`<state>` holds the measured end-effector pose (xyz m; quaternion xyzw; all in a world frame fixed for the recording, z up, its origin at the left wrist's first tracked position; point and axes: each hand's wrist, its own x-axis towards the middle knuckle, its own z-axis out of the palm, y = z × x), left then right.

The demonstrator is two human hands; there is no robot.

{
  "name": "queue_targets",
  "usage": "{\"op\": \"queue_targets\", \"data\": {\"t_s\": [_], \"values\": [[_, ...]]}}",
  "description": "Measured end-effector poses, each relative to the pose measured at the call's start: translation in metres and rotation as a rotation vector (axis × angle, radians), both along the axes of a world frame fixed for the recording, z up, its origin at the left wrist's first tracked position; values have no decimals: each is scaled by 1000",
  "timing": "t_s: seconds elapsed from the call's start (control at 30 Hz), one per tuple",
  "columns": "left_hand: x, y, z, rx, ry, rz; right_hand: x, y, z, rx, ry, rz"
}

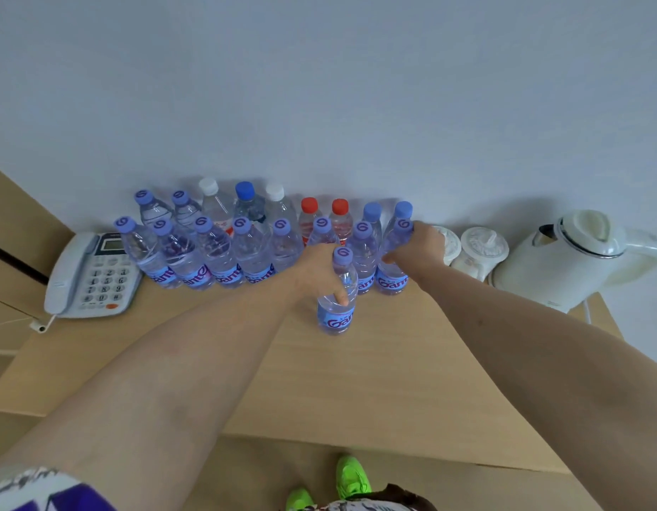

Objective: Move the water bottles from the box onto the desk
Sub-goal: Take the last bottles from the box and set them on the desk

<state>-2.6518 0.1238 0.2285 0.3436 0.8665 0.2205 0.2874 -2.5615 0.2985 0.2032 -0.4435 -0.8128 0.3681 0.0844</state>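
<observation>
- The lone bottle stands upright on the desk, a little in front of the front row and apart from it, its long axis vertical and its purple cap toward the camera.
- The left hand wraps this bottle from its left side, thumb across the front just above the label; the grip is closed around the body.
- The end bottle, at the right end of the front row, also stands upright, touching or just beside its neighbour; which of the two I cannot tell.
- The right hand holds this end bottle from its right side, fingers curled round the shoulder below the cap.
- Behind these, the other bottles fill two rows along the desk's far edge against the wall, with purple, white, blue and red caps.
- A telephone sits toward the far left corner; two white lidded pots and a kettle sit toward the far right corner.
- The box is not in view.
- Judgement: both bottles look set down, so each hand likely needs only to open and draw back sideways, away from its bottle, to avoid tipping the tightly packed row.
</observation>
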Motion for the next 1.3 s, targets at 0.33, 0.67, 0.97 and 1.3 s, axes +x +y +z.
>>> {"op": "queue_targets", "data": {"t_s": [0.33, 0.67, 0.97, 1.3], "values": [[1, 4, 2, -15, -7, 0, 10, -1, -2, -26, -95, -29], [-5, -40, 8, -1, 61, 67, 12, -48, 13, -84, -483, 342], [-30, -112, 18, 6, 124, 196, -49, -142, 25, -76, -406, 768], [-93, -221, 14, 47, 172, 317, -114, -227, 38, 116, -372, 882]]}}
